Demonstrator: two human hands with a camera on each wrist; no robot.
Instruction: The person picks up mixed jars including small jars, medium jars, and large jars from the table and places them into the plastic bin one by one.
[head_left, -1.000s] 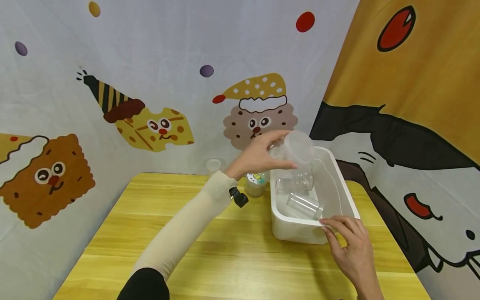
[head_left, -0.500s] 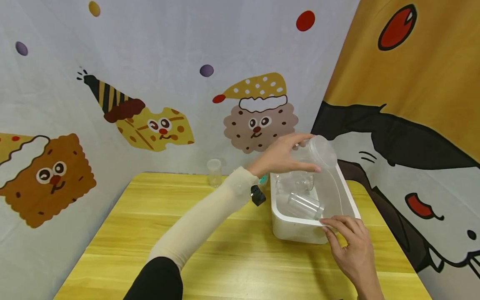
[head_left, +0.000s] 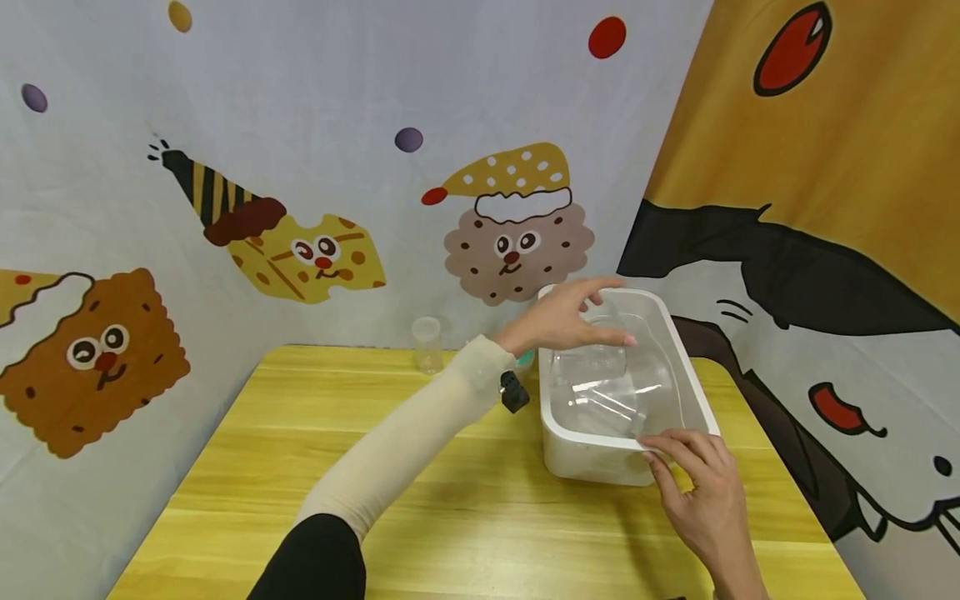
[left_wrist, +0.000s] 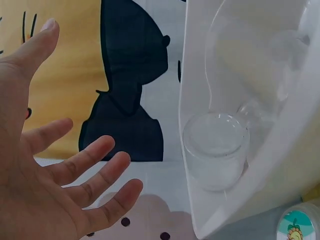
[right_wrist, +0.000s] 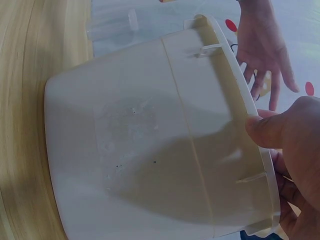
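The bin (head_left: 600, 461) is deep, white and rectangular, with rounded corners; it sits on the right part of the table (head_left: 450, 533). Its outer wall is scuffed and dotted with a few dark specks, and short ribs run under the rim. The right hand (head_left: 701, 492) pinches the near rim, thumb outside and fingers inside. The left hand (head_left: 570, 317) is at the far end of the bin, fingers spread, holding nothing. Inside are clear jars (head_left: 607, 404); one shows a round open mouth in the left wrist view.

The left hand hides part of the bin's far end. Clear walls and glare overlap, so the number of jars is hard to tell. The labelled jar (left_wrist: 295, 227) is mostly behind the left wrist in the head view and cut off in the left wrist view.

Cloth (head_left: 300, 100) hangs behind, white with cartoon biscuits and cheese, orange, black and white at right. The table has yellow wood grain. A lidded jar (head_left: 428, 350) stands near its far edge.
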